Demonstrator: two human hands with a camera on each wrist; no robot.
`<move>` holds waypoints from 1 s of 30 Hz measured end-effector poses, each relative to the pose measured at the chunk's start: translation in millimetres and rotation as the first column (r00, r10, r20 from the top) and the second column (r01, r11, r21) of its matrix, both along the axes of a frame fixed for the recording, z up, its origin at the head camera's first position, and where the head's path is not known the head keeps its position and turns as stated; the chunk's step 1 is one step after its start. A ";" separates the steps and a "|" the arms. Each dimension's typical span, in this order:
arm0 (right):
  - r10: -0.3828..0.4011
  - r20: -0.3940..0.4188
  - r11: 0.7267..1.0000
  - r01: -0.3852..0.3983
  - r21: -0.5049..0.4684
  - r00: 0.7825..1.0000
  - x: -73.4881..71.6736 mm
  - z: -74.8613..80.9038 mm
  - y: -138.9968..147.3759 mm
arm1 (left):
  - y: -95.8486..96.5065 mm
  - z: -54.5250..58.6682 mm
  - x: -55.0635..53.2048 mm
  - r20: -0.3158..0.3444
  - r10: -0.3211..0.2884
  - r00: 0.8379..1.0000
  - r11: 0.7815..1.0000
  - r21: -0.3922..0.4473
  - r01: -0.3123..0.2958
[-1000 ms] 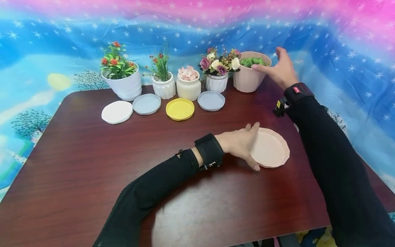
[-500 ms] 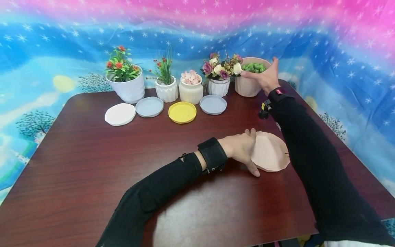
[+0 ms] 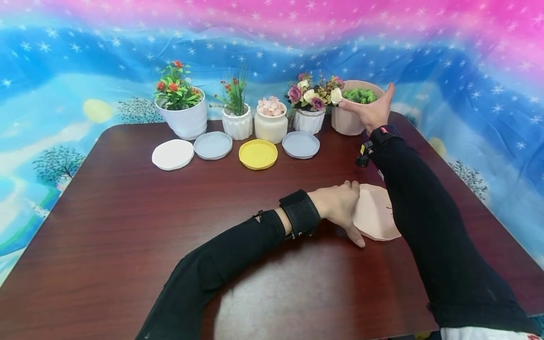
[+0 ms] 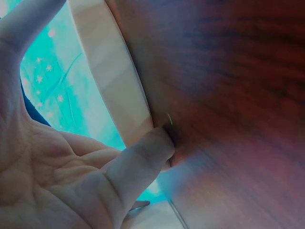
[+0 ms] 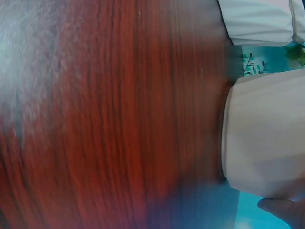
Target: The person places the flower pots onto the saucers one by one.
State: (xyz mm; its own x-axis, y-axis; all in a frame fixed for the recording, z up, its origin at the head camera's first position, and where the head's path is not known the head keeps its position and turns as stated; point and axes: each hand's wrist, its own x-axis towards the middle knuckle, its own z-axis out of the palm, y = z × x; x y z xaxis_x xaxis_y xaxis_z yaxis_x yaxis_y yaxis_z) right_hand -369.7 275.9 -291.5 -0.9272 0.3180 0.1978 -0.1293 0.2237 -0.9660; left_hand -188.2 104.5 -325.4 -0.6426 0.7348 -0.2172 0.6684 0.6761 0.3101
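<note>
In the head view my right hand (image 3: 371, 111) grips the large pale pink plant pot (image 3: 346, 122) at the back right, thumb across its front and fingers at its right side. Green leaves (image 3: 360, 96) fill the pot. Its base stands at the tabletop in the right wrist view, where a fingertip (image 5: 279, 210) shows at the pot's side. My left hand (image 3: 340, 208) rests at the left edge of a pale pink saucer (image 3: 374, 212), thumb and fingers spread. In the left wrist view a digit's tip (image 4: 159, 143) touches the saucer's rim (image 4: 109, 62) close to the table.
Along the back stand a white pot with orange flowers (image 3: 184, 118), two smaller white pots (image 3: 237, 123) (image 3: 309, 121) and a cream pot (image 3: 270, 127). In front lie a white saucer (image 3: 173, 154), two grey-blue saucers (image 3: 212, 145) (image 3: 301, 144) and a yellow saucer (image 3: 258, 154).
My right hand has come down and left from beside the pink pot's rim and taken hold of it. My left hand stays at the pink saucer. The head view has shifted slightly.
</note>
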 end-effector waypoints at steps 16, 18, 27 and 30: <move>0.001 -0.121 0.986 -0.021 -0.166 0.993 14.2 -5.3 -12.3 | -0.2 3.4 3.0 -0.026 0.017 1.000 0.999 -0.031 -0.018; -0.001 -0.128 0.987 -0.019 -0.160 0.992 12.2 -9.8 -11.2 | -0.2 2.6 3.3 -0.038 0.021 0.999 0.999 -0.028 -0.023; -0.021 -0.074 0.994 0.013 -0.109 0.997 -8.6 -25.0 -0.2 | -1.5 3.2 2.9 -0.032 0.028 0.999 0.999 -0.016 -0.029; -0.010 -0.080 0.992 0.000 -0.129 0.997 1.9 -18.8 -5.0 | -1.1 2.4 2.4 -0.025 0.029 0.999 0.999 -0.013 -0.029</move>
